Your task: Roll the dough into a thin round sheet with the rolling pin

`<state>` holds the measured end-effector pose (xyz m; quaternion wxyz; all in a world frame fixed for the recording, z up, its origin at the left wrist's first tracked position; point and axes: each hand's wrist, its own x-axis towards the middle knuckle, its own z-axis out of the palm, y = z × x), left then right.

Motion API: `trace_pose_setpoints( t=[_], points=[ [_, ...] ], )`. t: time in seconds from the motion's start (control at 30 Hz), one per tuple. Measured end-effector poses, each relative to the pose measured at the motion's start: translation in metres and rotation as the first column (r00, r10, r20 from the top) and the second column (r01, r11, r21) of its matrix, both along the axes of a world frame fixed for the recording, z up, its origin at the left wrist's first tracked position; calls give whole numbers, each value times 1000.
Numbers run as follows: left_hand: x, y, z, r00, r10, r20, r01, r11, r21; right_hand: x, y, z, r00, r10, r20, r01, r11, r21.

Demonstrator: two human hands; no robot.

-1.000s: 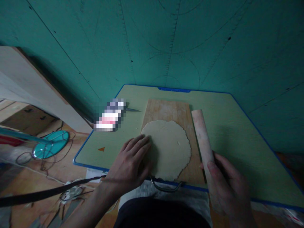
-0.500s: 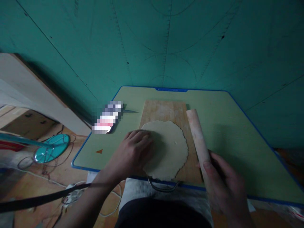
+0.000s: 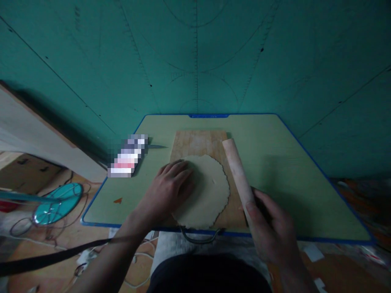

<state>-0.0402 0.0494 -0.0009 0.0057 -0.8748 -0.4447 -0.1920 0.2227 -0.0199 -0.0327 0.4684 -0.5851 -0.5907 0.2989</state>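
Observation:
A flat, pale sheet of dough, roughly round with a ragged right edge, lies over a wooden cutting board. At its left edge is my left hand, fingers curled down onto the dough; the fingertips and thumb are partly hidden under the hand. My right hand wraps round the lower end of a wooden rolling pin. The pin slants up and left along the board's right side, apart from the dough. Its near end is covered by my hand.
The board rests on a pale green table with a blue rim, close to a green wall. Left on the tabletop are a pixelated flat object, a thin pointed item and a small orange scrap. Cables lie on the floor.
The camera view has turned slightly, so the table and board appear further left. Both hands keep nearly the same places at the dough and on the rolling pin.

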Motion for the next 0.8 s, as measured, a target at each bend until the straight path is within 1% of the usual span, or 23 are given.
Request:
trace_pose_setpoints(
  t=[0.17,0.27,0.33,0.43,0.53,0.63,0.7,0.8],
  points=[
    [1,-11,-8,999,-15,32,13,998,56,-1,0,-1,1000,13,2,-13,1000,-5],
    [6,-20,-15,1000,7,17,-8,1000,26,-1,0,0,1000,23,3,-23,1000,-18],
    [13,-28,-20,999,47,-10,-47,999,14,-1,1,2,1000,23,7,-23,999,-25],
    [31,-38,-25,994,87,-64,-86,996,8,-1,2,4,1000,20,6,-19,1000,-17],
    [53,-43,-24,993,50,-106,-53,998,-30,-2,3,5,1000,16,-5,-17,1000,-5],
    [70,-44,-19,993,-17,-119,9,998,-68,-4,3,6,1000,-17,-6,17,1000,-13],
    [74,-43,-15,992,-51,-111,40,995,-92,-5,4,5,999,-41,-6,41,999,-17],
    [70,-41,-13,993,-74,-92,64,992,-111,-6,3,4,998,-59,-23,58,998,-18]
  ],
)
